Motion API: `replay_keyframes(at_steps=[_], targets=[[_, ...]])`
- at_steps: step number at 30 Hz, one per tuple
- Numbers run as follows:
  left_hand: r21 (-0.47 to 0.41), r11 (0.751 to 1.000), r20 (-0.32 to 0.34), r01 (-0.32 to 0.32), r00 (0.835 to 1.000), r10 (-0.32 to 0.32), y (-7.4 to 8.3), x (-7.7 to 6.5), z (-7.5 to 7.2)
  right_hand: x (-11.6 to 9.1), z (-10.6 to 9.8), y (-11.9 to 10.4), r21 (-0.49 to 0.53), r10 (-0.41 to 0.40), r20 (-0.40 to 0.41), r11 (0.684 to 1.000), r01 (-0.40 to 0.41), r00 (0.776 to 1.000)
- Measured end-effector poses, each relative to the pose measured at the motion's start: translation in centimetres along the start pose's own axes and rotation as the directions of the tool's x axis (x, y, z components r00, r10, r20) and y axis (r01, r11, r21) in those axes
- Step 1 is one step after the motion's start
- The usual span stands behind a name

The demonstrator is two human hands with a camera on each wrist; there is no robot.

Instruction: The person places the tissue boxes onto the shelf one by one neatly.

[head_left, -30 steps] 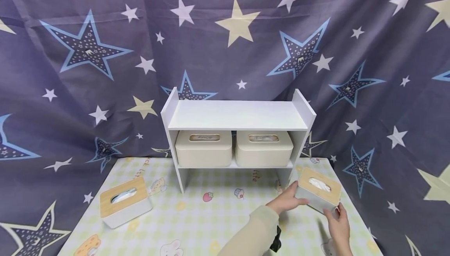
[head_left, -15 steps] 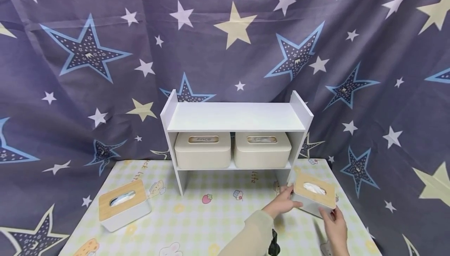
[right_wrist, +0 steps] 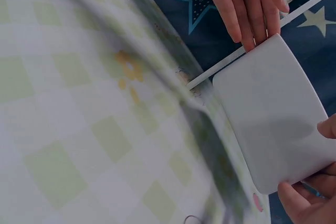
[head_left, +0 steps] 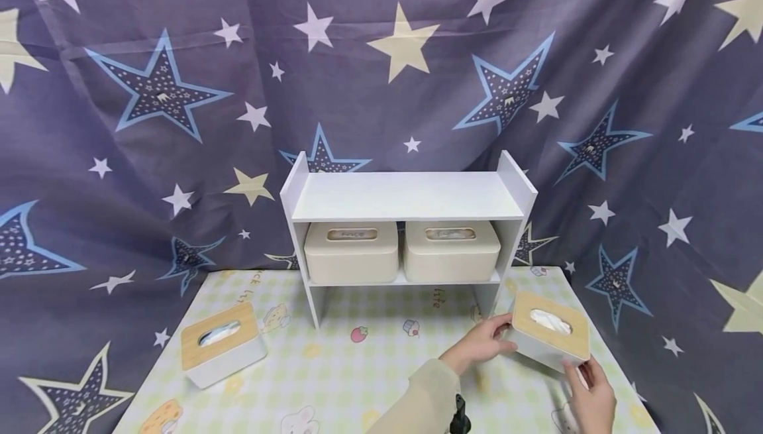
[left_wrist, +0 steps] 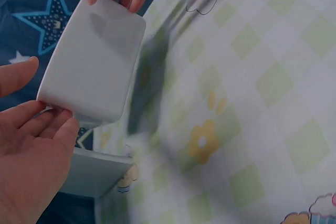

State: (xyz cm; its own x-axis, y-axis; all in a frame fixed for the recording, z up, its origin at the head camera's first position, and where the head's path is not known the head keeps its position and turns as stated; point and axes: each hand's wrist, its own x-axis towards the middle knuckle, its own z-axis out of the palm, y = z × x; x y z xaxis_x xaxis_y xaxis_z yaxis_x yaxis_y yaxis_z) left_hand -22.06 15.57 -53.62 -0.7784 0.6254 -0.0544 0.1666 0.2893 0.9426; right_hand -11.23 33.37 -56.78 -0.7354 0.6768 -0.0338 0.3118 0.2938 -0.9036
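A tissue box (head_left: 550, 321) with a white body and a wooden lid is between my hands at the table's right side. Tissue shows in the lid's oval slot. My left hand (head_left: 481, 342) touches its left end with straight fingers, the thumb held apart from it. At the near right corner my right hand (head_left: 590, 393) grips the box between thumb and fingers. In the left wrist view the white body (left_wrist: 94, 56) is tilted, its shadow on the cloth beside it. The right wrist view shows both hands at opposite ends of the white body (right_wrist: 273, 114).
A white shelf (head_left: 408, 195) stands at the back with two cream boxes (head_left: 352, 255) on its lower board. Another wooden-lidded tissue box (head_left: 223, 358) sits at the table's left. A checked cloth (head_left: 334, 381) covers the table, and a starry curtain (head_left: 346, 89) hangs behind.
The tissue box and both hands have shifted slightly right and toward me. The head view has also moved a little. The shelf and the left tissue box stay where they were.
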Motion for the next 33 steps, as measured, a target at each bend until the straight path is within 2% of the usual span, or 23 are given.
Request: replay_keyframes(at_steps=[8,19,22,25,33], targets=[[0.051,0.989,0.06,-0.139,0.989,0.136,1.1,-2.3,-1.5,-1.5,-0.6,-1.2,0.048,0.03,-0.082,0.999,-0.026,0.996],[0.11,0.956,0.094,-0.27,0.961,0.261,2.3,-5.5,-3.3,-3.2,-1.6,-3.0,0.083,0.022,-0.11,0.996,-0.013,0.994],[0.135,0.948,0.095,-0.29,0.956,0.279,2.4,-6.4,-3.7,-3.6,-1.6,-3.2,0.108,0.015,-0.117,0.994,-0.002,0.993],[0.141,0.948,0.086,-0.287,0.957,0.277,2.5,-7.1,-4.2,-3.8,-1.5,-3.5,0.126,-0.002,-0.125,0.992,0.018,0.992],[0.193,0.939,0.004,-0.284,0.957,0.289,2.8,-8.4,-5.0,-4.4,-1.2,-4.8,0.164,-0.111,-0.154,0.977,0.136,0.982]])
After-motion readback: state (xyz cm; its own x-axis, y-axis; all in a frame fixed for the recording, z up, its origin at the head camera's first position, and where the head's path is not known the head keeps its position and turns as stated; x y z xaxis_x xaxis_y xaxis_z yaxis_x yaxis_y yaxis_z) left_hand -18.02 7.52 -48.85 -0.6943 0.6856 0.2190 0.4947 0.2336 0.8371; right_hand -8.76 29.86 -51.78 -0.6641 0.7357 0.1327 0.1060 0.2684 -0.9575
